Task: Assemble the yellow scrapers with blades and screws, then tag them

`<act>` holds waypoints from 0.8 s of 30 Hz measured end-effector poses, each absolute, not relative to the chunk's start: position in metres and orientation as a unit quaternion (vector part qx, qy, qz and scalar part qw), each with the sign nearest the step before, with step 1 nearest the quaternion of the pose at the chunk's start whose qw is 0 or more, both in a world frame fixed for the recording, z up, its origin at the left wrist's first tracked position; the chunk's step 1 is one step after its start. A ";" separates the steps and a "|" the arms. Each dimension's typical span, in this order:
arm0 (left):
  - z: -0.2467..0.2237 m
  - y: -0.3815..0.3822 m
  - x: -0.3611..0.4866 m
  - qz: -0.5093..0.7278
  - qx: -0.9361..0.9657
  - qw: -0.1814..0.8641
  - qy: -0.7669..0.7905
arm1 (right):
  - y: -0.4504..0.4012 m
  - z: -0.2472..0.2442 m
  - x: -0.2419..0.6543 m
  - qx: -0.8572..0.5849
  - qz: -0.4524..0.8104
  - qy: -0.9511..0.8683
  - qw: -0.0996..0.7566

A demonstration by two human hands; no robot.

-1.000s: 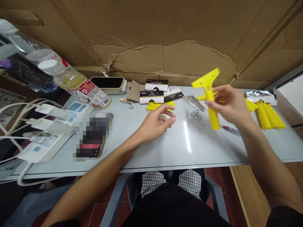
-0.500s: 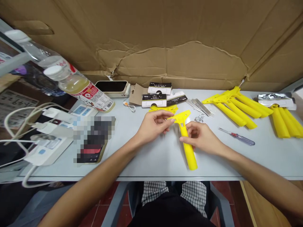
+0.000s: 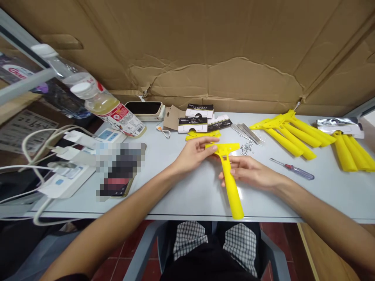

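A yellow T-shaped plastic scraper handle (image 3: 231,189) is held over the front of the table, its grip pointing down toward the edge. With thumb and fingers, my left hand (image 3: 196,154) pinches the left end of its crosspiece. My right hand (image 3: 252,171) holds the grip just below the crosspiece, the thumb at its right side and fingertips showing past its left. Beyond the crosspiece lie flat yellow pieces (image 3: 202,135), partly hidden by my left hand. Small metal screws (image 3: 246,149) and thin metal blades (image 3: 249,132) lie behind my right hand.
A screwdriver (image 3: 293,169) and several yellow handles (image 3: 288,132) lie to the right, near a wrapped pack (image 3: 340,127). Small printed boxes (image 3: 192,125) stand at the back. Leftward are a phone (image 3: 121,171), power strips (image 3: 64,181) with cables, and bottles (image 3: 125,119).
The scraper handle has turned so its crosspiece lies more level, and its grip end reaches nearer the table edge. My right fingers have shifted around the grip. The camera view has moved slightly.
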State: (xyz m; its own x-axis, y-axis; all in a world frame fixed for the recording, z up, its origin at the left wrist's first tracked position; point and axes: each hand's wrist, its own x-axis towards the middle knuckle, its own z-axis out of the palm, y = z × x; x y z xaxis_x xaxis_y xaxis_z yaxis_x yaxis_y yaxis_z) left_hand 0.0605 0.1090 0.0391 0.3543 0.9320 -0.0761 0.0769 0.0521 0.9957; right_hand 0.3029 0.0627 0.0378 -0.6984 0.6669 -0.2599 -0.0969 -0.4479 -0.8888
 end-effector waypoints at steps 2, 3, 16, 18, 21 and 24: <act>0.041 0.108 0.061 0.350 0.578 0.588 0.445 | 0.062 0.036 0.300 -0.328 0.764 -0.500 0.242; 0.041 0.107 0.061 0.350 0.575 0.582 0.455 | 0.062 0.035 0.299 -0.348 0.737 -0.523 0.249; 0.044 0.109 0.062 0.315 0.552 0.591 0.496 | 0.107 0.062 0.385 -0.616 0.061 -0.745 0.250; 0.040 0.109 0.061 0.317 0.539 0.610 0.487 | 0.117 0.058 0.396 -0.638 0.027 -0.738 0.218; 0.033 0.108 0.062 0.334 0.501 0.651 0.462 | 0.125 0.050 0.399 -0.659 0.013 -0.729 0.184; 0.029 0.107 0.064 0.357 0.458 0.691 0.431 | 0.127 0.042 0.392 -0.670 0.014 -0.723 0.166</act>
